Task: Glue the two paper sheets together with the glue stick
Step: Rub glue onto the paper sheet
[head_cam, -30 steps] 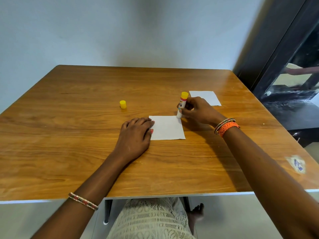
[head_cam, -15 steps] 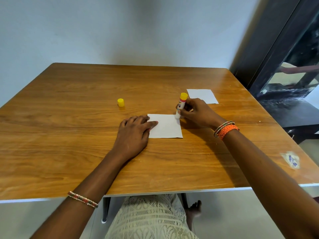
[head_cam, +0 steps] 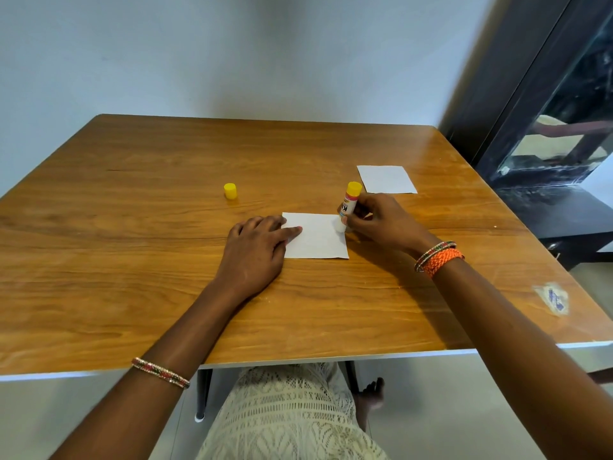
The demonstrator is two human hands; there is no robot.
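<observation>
A small white paper sheet (head_cam: 320,239) lies on the wooden table (head_cam: 166,260) in front of me. My left hand (head_cam: 255,254) rests flat on its left edge, fingers spread, pinning it down. My right hand (head_cam: 381,220) grips a glue stick (head_cam: 348,202) with a yellow base, held upside down and tilted, its white tip touching the sheet near the right edge. A second white sheet (head_cam: 386,179) lies farther back on the right, untouched. The yellow cap (head_cam: 230,190) stands alone on the table, behind my left hand.
A pale wall runs behind the table. A dark door frame and glass panel (head_cam: 547,127) stand to the right. A worn sticker (head_cam: 552,298) marks the table's right front corner. The white front edge (head_cam: 298,360) is close to my lap.
The glue stick's tip has slid down along the near sheet's right edge from the top corner. My left index finger has stretched further onto the paper.
</observation>
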